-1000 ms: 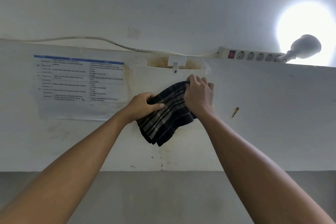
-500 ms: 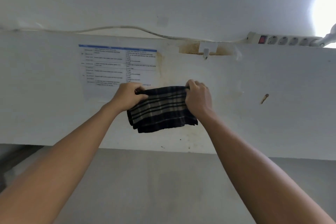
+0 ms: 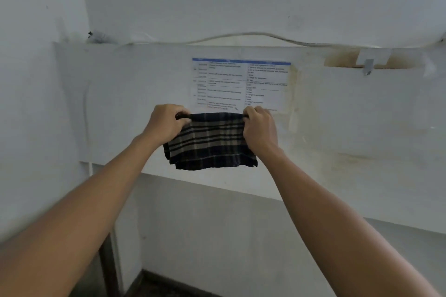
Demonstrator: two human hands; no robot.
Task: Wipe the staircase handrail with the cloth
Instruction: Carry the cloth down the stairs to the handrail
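Note:
A dark plaid cloth [image 3: 211, 142] with beige stripes hangs folded in front of a white wall panel. My left hand [image 3: 166, 123] grips its upper left corner and my right hand [image 3: 259, 125] grips its upper right corner, so the top edge is stretched flat between them. Both arms reach forward from the bottom of the view. No staircase handrail shows in this frame.
A printed sheet [image 3: 241, 83] with a blue header is stuck on the white wall panel [image 3: 350, 132] behind the cloth. A white cable [image 3: 241, 36] runs along the panel's top. A small hook [image 3: 368, 66] sits at upper right. A dark floor strip [image 3: 169, 287] lies below.
The view has swung left and down; the power strip and lamp have left the frame. My hands have pulled apart, spreading the bunched cloth flat between them.

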